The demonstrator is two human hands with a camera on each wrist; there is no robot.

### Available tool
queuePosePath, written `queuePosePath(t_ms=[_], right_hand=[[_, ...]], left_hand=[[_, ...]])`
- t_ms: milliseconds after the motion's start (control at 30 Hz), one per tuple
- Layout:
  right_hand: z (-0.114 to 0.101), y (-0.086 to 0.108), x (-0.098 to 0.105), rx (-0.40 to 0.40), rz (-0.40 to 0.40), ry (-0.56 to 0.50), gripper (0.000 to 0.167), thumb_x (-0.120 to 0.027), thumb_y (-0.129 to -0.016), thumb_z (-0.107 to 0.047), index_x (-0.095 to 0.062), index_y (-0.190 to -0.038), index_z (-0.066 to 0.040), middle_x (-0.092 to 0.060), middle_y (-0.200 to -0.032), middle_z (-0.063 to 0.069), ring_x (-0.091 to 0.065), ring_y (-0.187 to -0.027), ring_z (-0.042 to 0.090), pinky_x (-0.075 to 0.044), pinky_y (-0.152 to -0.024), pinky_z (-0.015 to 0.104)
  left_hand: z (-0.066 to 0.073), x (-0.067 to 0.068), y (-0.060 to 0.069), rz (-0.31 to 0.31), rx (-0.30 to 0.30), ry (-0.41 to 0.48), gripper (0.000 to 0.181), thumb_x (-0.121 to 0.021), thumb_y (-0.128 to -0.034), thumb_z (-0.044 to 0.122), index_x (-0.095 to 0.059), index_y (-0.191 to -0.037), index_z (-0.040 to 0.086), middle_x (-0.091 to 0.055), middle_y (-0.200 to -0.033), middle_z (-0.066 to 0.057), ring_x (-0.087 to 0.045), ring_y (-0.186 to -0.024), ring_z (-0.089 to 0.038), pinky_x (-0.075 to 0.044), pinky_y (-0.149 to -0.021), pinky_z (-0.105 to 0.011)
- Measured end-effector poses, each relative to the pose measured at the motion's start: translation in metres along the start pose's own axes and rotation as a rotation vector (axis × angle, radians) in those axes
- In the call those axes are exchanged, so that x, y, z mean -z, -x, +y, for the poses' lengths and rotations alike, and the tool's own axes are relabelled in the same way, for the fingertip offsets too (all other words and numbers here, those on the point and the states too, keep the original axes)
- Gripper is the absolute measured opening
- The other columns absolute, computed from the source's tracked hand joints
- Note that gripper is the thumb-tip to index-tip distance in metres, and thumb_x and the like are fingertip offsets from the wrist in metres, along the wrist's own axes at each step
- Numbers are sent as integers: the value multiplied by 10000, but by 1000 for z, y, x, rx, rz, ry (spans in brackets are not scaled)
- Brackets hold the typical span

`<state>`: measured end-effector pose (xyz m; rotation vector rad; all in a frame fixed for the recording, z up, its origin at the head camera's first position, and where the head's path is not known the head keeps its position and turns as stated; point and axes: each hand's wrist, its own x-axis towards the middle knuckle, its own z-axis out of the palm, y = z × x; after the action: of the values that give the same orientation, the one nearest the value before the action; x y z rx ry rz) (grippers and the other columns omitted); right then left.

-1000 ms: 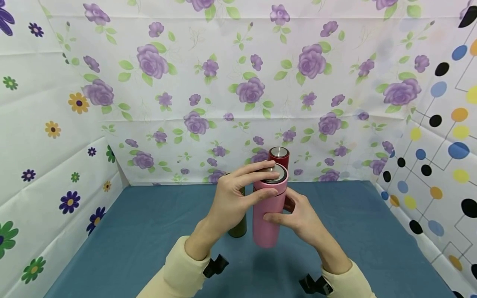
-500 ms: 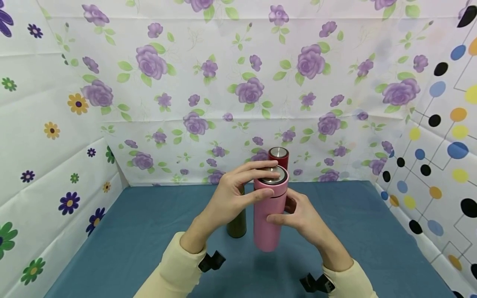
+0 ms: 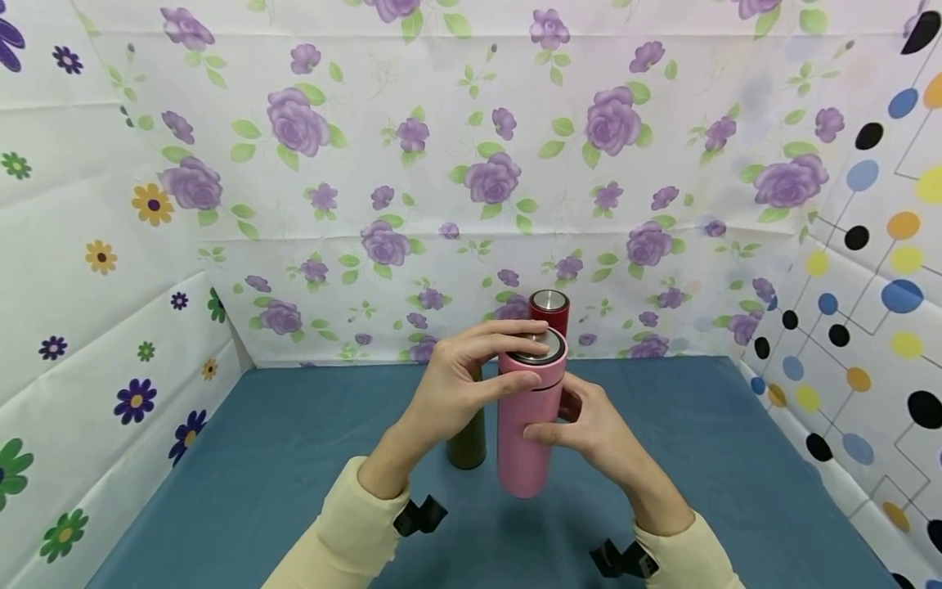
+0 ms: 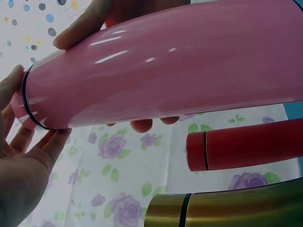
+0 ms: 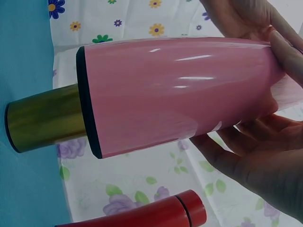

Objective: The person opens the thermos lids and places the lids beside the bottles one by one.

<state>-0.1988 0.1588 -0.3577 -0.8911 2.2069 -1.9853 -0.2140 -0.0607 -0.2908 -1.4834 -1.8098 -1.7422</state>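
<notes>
A pink thermos flask (image 3: 524, 454) with a silver-topped lid stands nearly upright between the hands, its base seemingly above the table. The left hand (image 3: 459, 380) grips the lid (image 4: 21, 101), thumb on the near side and fingers over the top. Lower down, the right hand (image 3: 592, 421) is curled round the flask's body, its thumb across the front. A dark seam between lid and body shows in the left wrist view. Behind the left hand stands a green-gold flask (image 3: 467, 446), partly hidden. A red flask (image 3: 549, 309) stands behind the pink one, mostly covered by it.
Blue cloth covers the table (image 3: 316, 458). A white sheet with purple roses (image 3: 493, 178) hangs along the back edge, with a flowered sheet (image 3: 110, 245) on the left and a dotted one (image 3: 854, 327) on the right.
The pink flask has dipped very slightly, and the left forearm has lowered a little. Both hands keep their holds; the green-gold and red flasks stay put.
</notes>
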Motion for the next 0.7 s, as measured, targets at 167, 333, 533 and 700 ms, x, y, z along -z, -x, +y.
queuePosePath(t_ms=[167,333,533,700], right_hand=[[-1,0,-2,-4,16,17,555,-775,-936,-149,-568,-1451,-119,-677,-1278,124,-690,-1109,343,-602,-893,409],[-2,-1,-3,0,33,34,567,-781,-933,-147,-561,-1455,-120,-674,-1279,118,-696,-1101,332,-604,-887,402],[-3,-2,-6,9,70,69,585,-788,-926,-148,-563,-1466,-157,-665,-1301,90,-695,-1106,305,-600,-895,398],[-4,-2,-8,3,110,121,631,-808,-921,-181,-546,-1494,-210,-657,-1333,53,-690,-1128,266,-593,-909,400]], left_hand=[[-1,-4,0,34,-24,-23,397,-735,-980,231,-706,-1237,-71,-607,-1425,-204,-559,-1353,-334,-543,-1025,-476],[-2,-5,0,63,-31,-47,370,-740,-977,204,-714,-1229,-65,-611,-1425,-192,-563,-1353,-325,-540,-1032,-466],[-1,-12,2,128,-63,-136,307,-776,-902,-34,-736,-1206,-45,-639,-1392,-177,-595,-1324,-297,-562,-1000,-427],[-1,-16,3,168,-107,-305,357,-809,-848,-83,-755,-1190,4,-658,-1368,-156,-616,-1304,-270,-558,-1008,-388]])
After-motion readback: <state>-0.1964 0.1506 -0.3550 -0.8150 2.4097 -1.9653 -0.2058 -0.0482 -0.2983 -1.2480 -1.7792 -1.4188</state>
